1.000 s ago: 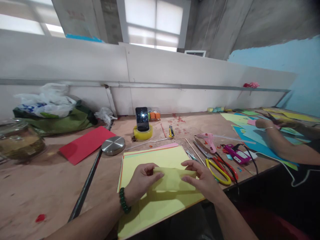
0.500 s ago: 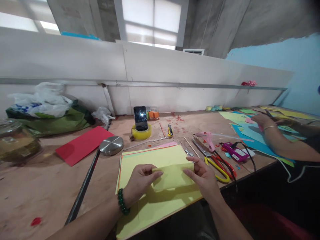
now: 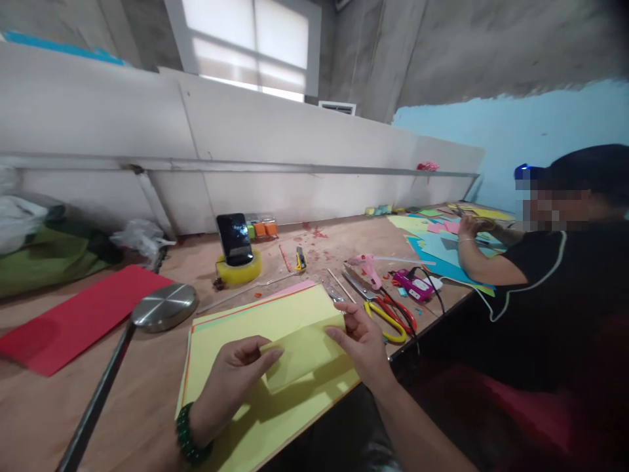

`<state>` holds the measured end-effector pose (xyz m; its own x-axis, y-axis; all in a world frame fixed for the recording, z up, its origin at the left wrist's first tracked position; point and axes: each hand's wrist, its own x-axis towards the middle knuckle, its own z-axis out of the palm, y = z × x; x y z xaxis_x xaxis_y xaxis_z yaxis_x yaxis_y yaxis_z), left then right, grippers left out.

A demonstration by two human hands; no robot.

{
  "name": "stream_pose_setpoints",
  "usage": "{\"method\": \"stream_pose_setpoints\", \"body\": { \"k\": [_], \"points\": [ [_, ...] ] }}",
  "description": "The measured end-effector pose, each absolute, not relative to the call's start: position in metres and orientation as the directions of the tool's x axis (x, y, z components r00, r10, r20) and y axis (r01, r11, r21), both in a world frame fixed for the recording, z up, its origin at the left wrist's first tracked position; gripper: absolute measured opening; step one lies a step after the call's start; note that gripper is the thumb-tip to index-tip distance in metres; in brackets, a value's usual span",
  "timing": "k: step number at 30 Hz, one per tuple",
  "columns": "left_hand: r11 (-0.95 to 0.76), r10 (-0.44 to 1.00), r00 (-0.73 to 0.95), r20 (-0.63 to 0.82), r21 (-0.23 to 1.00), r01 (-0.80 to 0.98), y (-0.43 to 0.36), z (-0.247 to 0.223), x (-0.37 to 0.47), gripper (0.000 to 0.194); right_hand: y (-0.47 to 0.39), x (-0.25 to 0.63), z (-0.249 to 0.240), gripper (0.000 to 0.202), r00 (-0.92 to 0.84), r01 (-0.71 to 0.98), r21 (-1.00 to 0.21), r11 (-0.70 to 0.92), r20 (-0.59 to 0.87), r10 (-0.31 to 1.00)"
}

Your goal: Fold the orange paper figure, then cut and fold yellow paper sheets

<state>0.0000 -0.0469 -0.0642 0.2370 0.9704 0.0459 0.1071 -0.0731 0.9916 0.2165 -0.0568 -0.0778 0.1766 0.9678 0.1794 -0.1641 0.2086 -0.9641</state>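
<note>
A small yellow sheet of paper [image 3: 305, 353] is stretched between my two hands, tilted a little and held just over a stack of coloured paper [image 3: 221, 341] with yellow on top. My left hand [image 3: 240, 370] pinches its left end between thumb and fingers; a green bead bracelet circles that wrist. At the right end, my right hand [image 3: 363, 341] grips the same sheet with thumb below and fingers behind. Scissors with yellow handles [image 3: 393, 328] and another pair with red handles [image 3: 405, 318] lie just beyond my right hand.
A phone [image 3: 234, 237] leans on a yellow tape roll [image 3: 240, 267]. Around it are a utility knife [image 3: 300, 259], pink glue gun [image 3: 368, 269], purple corded device [image 3: 413, 285], metal lid [image 3: 165, 307] and red paper [image 3: 83, 321]. At right, a person [image 3: 555, 262] handles coloured paper.
The view has swung to the right, bringing more of the other person into sight. Both my hands keep their hold on the yellow sheet, which now slants up toward the right.
</note>
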Motion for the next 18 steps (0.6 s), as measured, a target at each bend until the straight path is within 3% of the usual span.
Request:
{"method": "stream_pose_setpoints", "body": {
  "k": [6, 18],
  "points": [
    [-0.052, 0.978, 0.206, 0.035, 0.996, 0.075, -0.0478, -0.0601, 0.0026, 0.039, -0.0591, 0.2194, -0.0851, 0.050, 0.252, -0.182, -0.951, 0.249, 0.200, 0.947],
    [-0.077, 0.977, 0.202, 0.065, 0.996, 0.052, -0.0466, -0.0619, 0.0024, 0.033, -0.0537, 0.2207, -0.0873, 0.050, 0.222, -0.198, -0.948, 0.250, 0.205, 0.953]
  ]
}}
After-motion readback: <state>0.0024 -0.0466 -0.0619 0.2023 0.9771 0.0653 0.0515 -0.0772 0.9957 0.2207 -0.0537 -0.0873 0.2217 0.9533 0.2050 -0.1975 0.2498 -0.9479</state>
